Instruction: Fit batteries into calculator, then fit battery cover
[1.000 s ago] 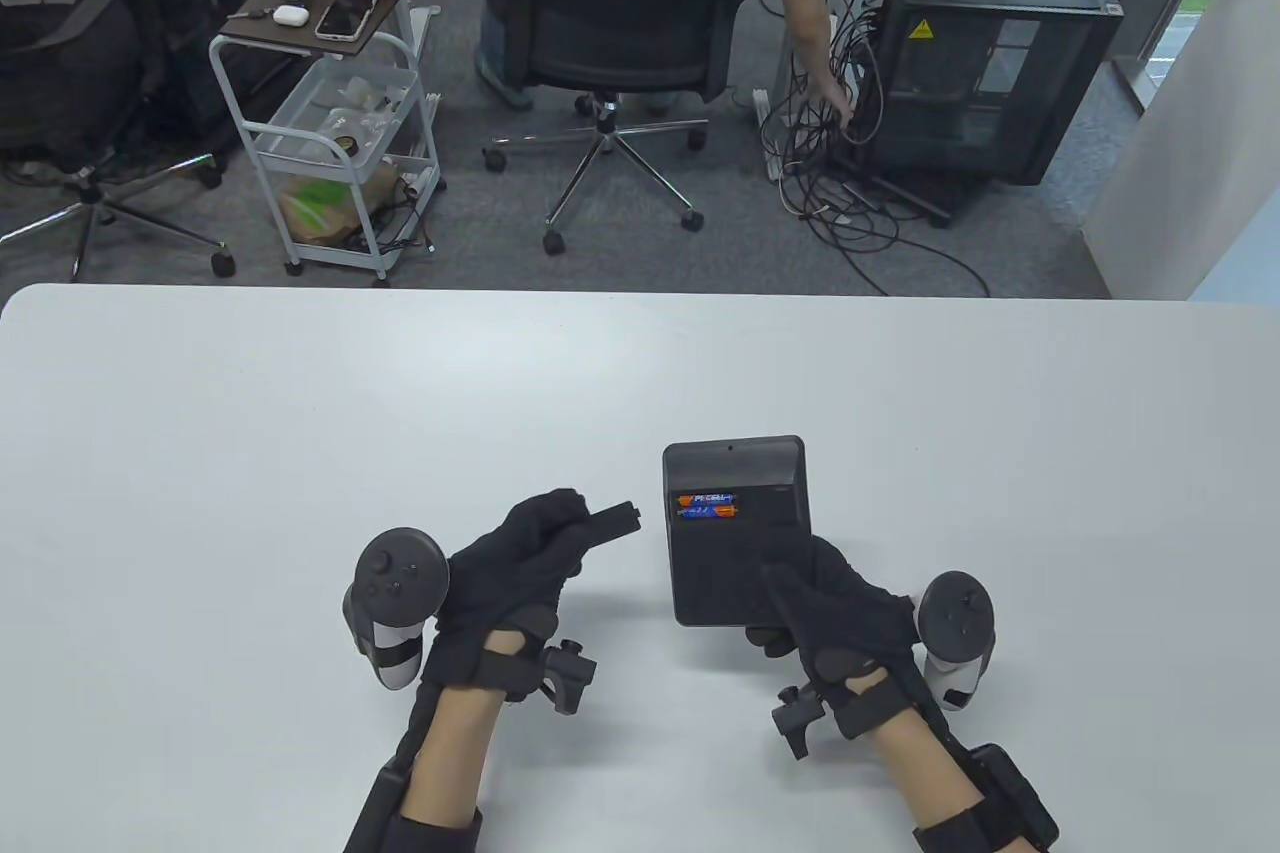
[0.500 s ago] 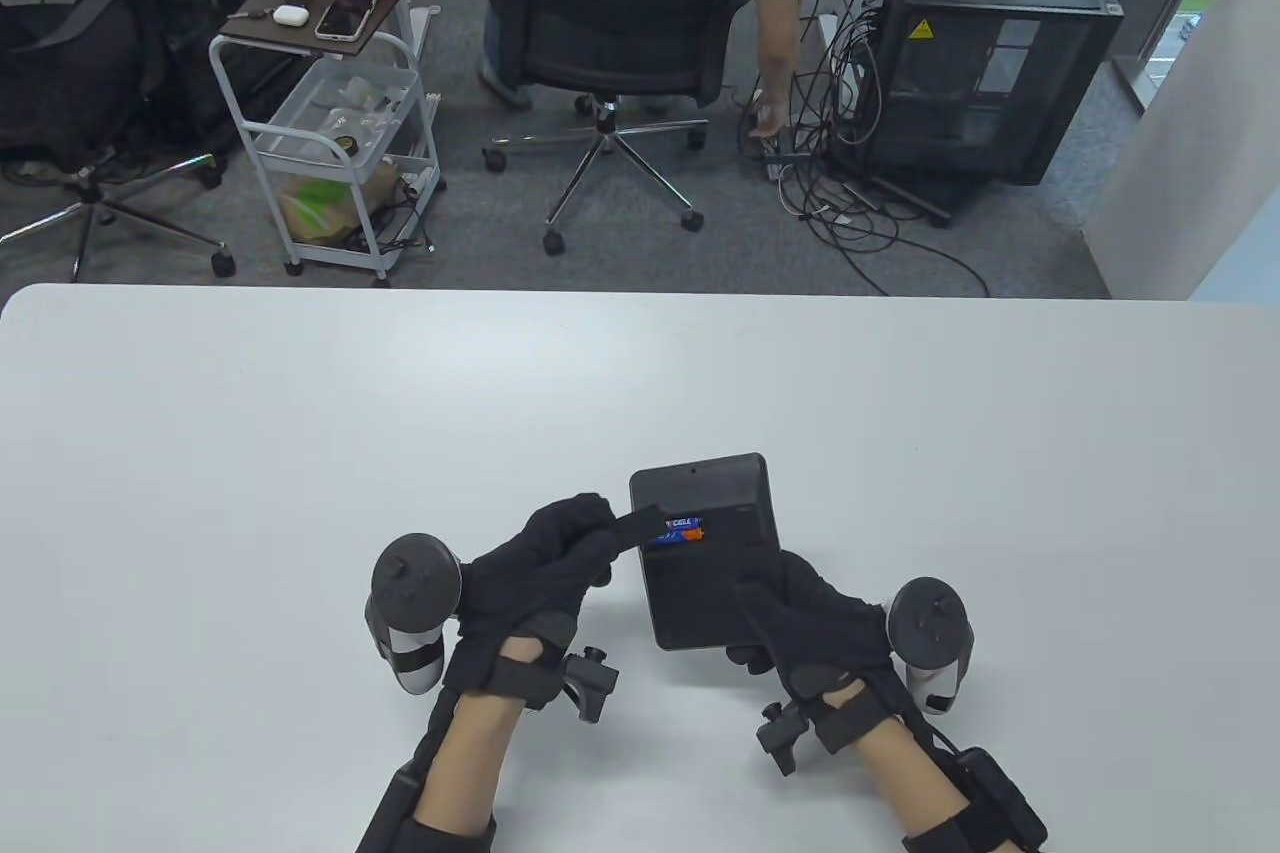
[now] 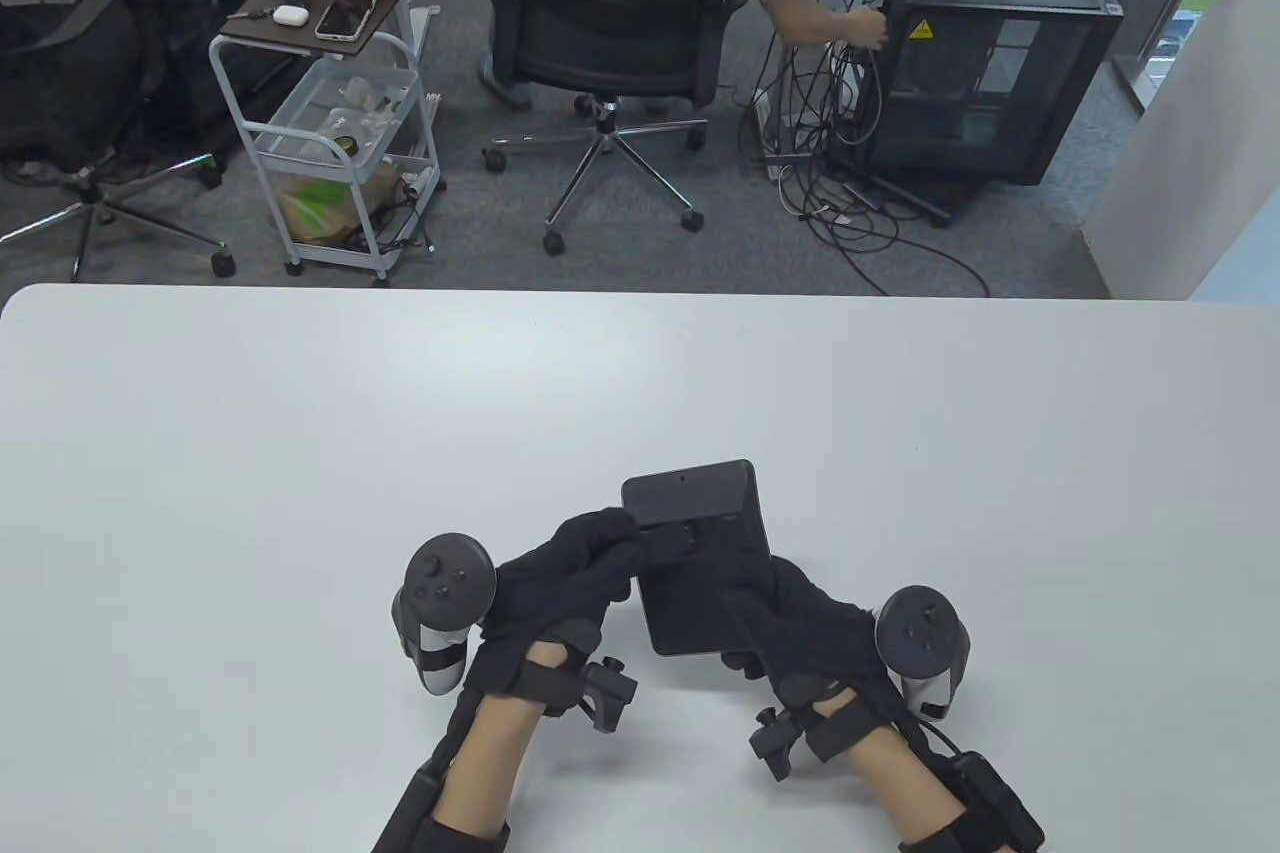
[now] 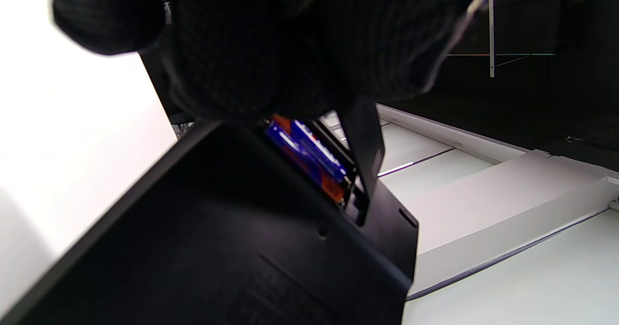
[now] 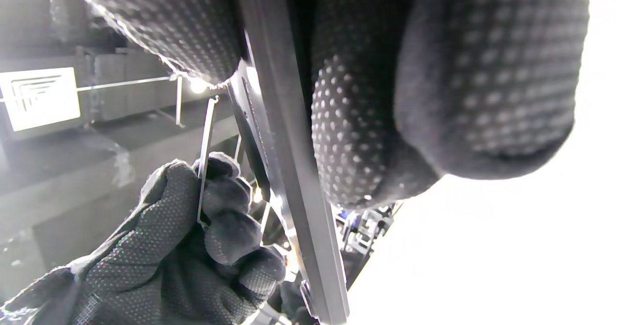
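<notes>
The black calculator (image 3: 700, 573) is held face down, raised off the white table (image 3: 300, 453). My right hand (image 3: 800, 618) grips its near right corner, thumb on the back. My left hand (image 3: 580, 573) holds the black battery cover (image 3: 672, 541) against the battery bay. In the left wrist view the cover (image 4: 365, 146) stands tilted over the bay, one edge in the slot, and two blue and orange batteries (image 4: 309, 158) lie in the bay under it. In the right wrist view the calculator's edge (image 5: 290, 170) runs between my fingers (image 5: 358, 122).
Beyond the table's far edge are an office chair (image 3: 610, 3), a white cart (image 3: 330, 133), a computer case (image 3: 980, 63) with tangled cables, and a person reaching toward it.
My left hand brought the cover from left of the calculator onto the battery bay, hiding the batteries from above. My right hand shifted the calculator left and nearer.
</notes>
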The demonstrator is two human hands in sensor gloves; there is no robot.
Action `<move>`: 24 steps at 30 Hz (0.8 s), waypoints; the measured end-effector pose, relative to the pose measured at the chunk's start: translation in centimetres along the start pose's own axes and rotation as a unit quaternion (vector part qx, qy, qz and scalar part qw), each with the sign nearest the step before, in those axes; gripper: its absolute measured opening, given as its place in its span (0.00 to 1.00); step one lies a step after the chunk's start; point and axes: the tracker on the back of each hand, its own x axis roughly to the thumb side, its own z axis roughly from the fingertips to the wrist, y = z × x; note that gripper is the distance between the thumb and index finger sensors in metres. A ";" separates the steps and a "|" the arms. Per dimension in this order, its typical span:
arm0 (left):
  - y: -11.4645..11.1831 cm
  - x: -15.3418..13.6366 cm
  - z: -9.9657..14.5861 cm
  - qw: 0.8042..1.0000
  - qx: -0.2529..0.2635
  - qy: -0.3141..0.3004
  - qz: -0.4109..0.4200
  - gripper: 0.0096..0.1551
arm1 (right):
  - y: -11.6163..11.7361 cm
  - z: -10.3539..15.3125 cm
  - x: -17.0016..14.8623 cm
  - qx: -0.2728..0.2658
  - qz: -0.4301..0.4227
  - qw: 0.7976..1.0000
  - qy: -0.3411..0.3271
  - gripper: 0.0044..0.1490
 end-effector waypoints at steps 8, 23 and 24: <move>-0.4 0.2 0.1 1.000 -0.001 0.004 -0.022 0.26 | 0.2 0.2 0.3 -0.004 0.026 0.999 -0.022 0.36; -0.5 0.7 0.9 0.984 0.065 0.068 -0.150 0.37 | 0.7 0.5 0.7 -0.008 0.055 0.997 -0.045 0.35; -0.6 0.9 1.0 0.982 0.066 0.069 -0.160 0.36 | 0.8 0.5 0.7 -0.006 0.057 0.997 -0.046 0.36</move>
